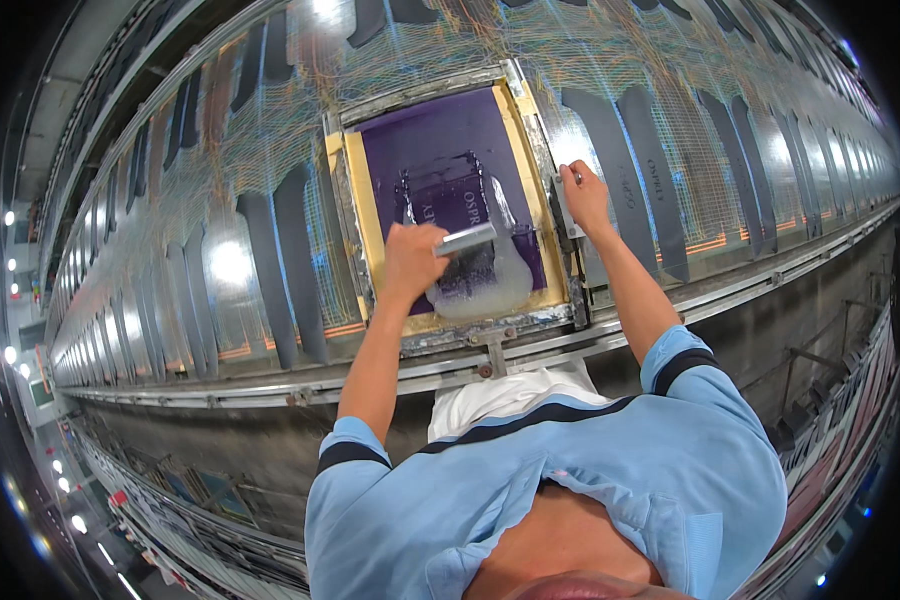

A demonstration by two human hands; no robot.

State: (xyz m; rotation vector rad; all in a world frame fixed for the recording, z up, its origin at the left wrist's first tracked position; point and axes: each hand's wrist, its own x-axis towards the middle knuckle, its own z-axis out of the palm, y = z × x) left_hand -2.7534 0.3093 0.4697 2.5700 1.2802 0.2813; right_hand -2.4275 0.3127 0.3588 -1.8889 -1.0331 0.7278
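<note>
A screen-printing frame [420, 92] lies on the long table in front of me, its purple mesh [430, 125] edged with yellowish tape. My left hand [415, 262] is closed round one end of a silvery squeegee [467, 240], held tilted over the mesh. Pale, translucent ink [490, 295] is pooled along the near part of the mesh, with wet streaks farther up. At the frame's right side, my right hand [584, 196] is closed on a metal bracket [571, 222]. Its fingertips are partly hidden.
Dark grey cut fabric pieces [658, 185] lie in rows on the printing table, left and right of the frame. A metal rail [220, 395] runs along the near edge, with a clamp-like fitting [494, 352] below the frame. Another rack-like row [850, 400] stands behind me.
</note>
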